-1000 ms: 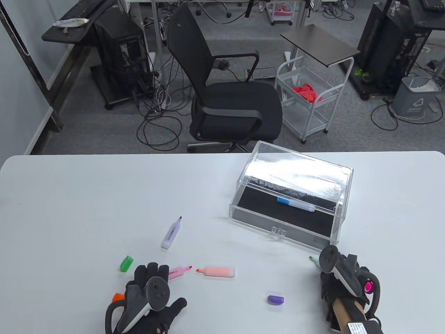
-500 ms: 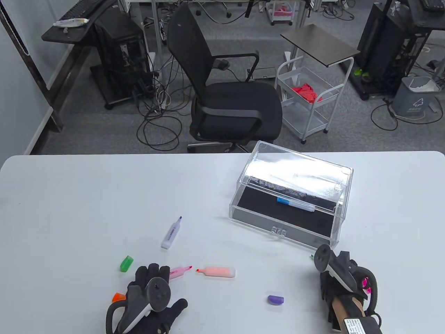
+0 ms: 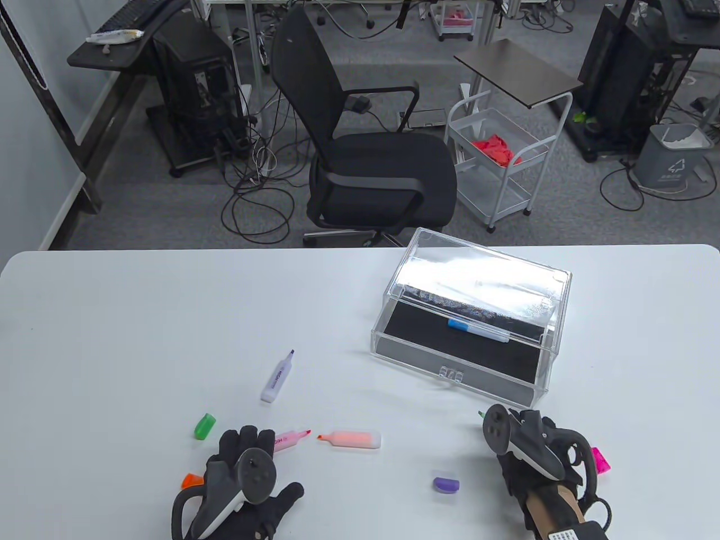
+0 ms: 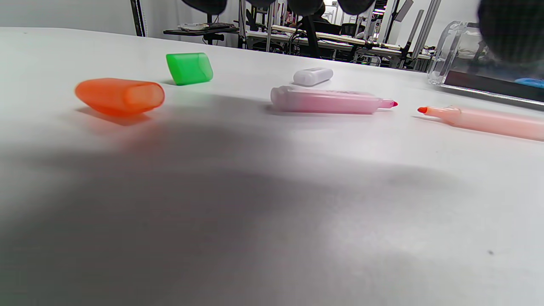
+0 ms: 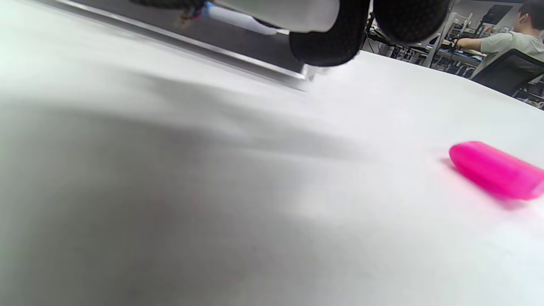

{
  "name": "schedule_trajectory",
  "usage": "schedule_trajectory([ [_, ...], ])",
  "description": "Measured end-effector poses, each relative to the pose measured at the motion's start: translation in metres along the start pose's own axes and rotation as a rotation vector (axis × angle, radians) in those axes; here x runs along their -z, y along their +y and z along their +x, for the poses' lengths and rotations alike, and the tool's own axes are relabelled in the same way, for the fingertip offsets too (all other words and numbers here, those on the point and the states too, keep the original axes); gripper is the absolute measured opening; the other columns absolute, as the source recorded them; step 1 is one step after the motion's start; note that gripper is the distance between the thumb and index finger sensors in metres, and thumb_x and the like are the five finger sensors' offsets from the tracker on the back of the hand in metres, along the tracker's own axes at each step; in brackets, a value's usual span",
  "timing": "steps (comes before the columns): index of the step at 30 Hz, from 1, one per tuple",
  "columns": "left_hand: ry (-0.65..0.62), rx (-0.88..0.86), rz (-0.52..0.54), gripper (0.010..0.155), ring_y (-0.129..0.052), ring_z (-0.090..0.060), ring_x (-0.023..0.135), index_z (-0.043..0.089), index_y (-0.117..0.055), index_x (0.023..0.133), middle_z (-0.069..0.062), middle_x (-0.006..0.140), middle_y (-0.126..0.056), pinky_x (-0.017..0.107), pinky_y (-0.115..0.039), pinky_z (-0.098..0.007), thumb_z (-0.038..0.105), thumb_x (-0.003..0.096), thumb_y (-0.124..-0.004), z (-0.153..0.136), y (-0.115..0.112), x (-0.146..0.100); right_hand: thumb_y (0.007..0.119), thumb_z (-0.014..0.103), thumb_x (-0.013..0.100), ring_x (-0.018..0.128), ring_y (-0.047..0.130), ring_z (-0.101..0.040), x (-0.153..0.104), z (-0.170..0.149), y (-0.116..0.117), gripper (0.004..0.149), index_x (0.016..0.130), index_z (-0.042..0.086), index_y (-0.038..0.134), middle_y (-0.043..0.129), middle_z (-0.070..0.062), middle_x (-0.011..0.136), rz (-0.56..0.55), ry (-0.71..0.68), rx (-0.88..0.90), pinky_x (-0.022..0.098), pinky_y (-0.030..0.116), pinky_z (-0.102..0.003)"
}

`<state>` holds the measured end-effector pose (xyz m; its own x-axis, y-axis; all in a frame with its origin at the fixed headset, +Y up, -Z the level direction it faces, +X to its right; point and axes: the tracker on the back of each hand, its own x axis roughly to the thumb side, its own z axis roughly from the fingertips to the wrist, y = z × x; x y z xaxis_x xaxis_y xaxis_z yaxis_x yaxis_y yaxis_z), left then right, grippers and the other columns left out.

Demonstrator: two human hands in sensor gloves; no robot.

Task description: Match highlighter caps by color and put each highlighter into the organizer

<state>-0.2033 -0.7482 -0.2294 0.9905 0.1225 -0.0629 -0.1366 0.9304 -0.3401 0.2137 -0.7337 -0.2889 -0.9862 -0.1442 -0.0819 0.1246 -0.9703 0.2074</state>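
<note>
— The green marker point(image 3: 481, 414)?

— Held by the right hand point(image 3: 534, 450) near the clear box point(image 3: 467, 368); only its tip shows; light, stiff, likely slick; best gripped mid-barrel.

— The fingers?

— Curled round it; left hand point(image 3: 242, 472) flat beside the pink marker point(image 3: 289, 439), fingers straight.

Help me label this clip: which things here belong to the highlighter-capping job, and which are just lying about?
Job:
purple highlighter
pink highlighter
orange highlighter
green cap
orange cap
purple cap
pink cap
clear organizer
blue highlighter inside it

Lying about:
office chair
white cart
</note>
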Motion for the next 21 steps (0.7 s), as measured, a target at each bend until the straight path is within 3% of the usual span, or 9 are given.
schedule_trajectory([
  [9,0.002,0.000,-0.012,0.097,-0.005,-0.026,0.115,0.042,-0.008,0.109,0.011,0.118,-0.002,0.084,-0.027,-0.050,0.085,0.0354,-0.054,0.000,0.000,0.000,0.064,0.033,0.043,0.069,0.078,-0.030,-0.012,0.031,-0.018,0.057,0.094,0.017,0.043,0.058,-0.014,0.091,-0.091,-0.101,0.025,0.053,0.069,-0.057],
  [12,0.002,-0.002,-0.013,0.097,-0.005,-0.026,0.115,0.042,-0.008,0.109,0.011,0.118,-0.002,0.084,-0.027,-0.049,0.085,0.0355,-0.054,0.000,0.000,0.000,0.063,0.033,0.043,0.070,0.076,-0.030,-0.013,0.042,-0.019,0.058,0.094,0.018,0.041,0.056,-0.013,0.092,-0.052,-0.106,0.002,0.053,0.068,-0.056],
  [21,0.003,0.019,-0.030,0.097,-0.005,-0.026,0.115,0.042,-0.008,0.109,0.011,0.118,-0.002,0.083,-0.026,-0.050,0.085,0.0355,-0.054,0.003,-0.005,0.003,0.064,0.032,0.044,0.071,0.075,-0.030,-0.026,0.086,-0.027,0.056,0.094,0.019,0.042,0.056,-0.012,0.092,-0.106,-0.198,0.009,0.054,0.066,-0.056],
])
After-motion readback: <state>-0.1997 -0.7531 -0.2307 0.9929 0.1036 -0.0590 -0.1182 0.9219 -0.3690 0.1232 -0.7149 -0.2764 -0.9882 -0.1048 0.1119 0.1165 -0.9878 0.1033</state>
